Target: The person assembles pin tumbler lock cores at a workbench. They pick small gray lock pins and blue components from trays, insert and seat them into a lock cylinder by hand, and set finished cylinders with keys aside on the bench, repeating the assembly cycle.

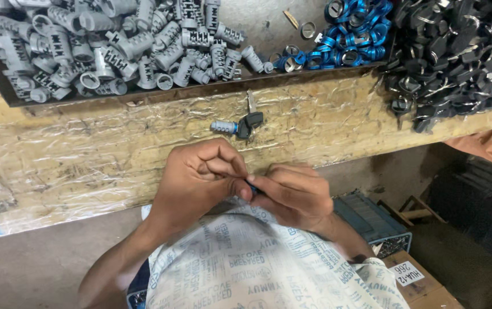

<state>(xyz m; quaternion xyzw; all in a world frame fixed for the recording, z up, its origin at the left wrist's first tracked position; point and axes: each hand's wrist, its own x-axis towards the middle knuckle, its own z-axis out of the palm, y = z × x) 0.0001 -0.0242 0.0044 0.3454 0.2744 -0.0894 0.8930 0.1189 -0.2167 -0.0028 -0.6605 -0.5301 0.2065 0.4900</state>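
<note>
Hands pinched together at 6 o'clock: your left hand [197,177] and right hand [292,194] each grip closed on one small blue part [253,187]; keyed cylinder [237,126] on desk [86,154] at 12.

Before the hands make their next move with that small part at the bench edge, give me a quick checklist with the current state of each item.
1. Left hand and right hand both on the small blue-tipped part: ok.
2. Part visible enough to judge its seating: cannot tell, the fingers hide most of it.
3. Lock cylinder with black-headed key lying on the plastic-covered bench, apart from the hands: ok.
4. Grey cylinder housings stocked in the tray: ok.
5. Blue rings within the tray: ok.
6. Black keys heaped at the bench edge: ok.
</note>
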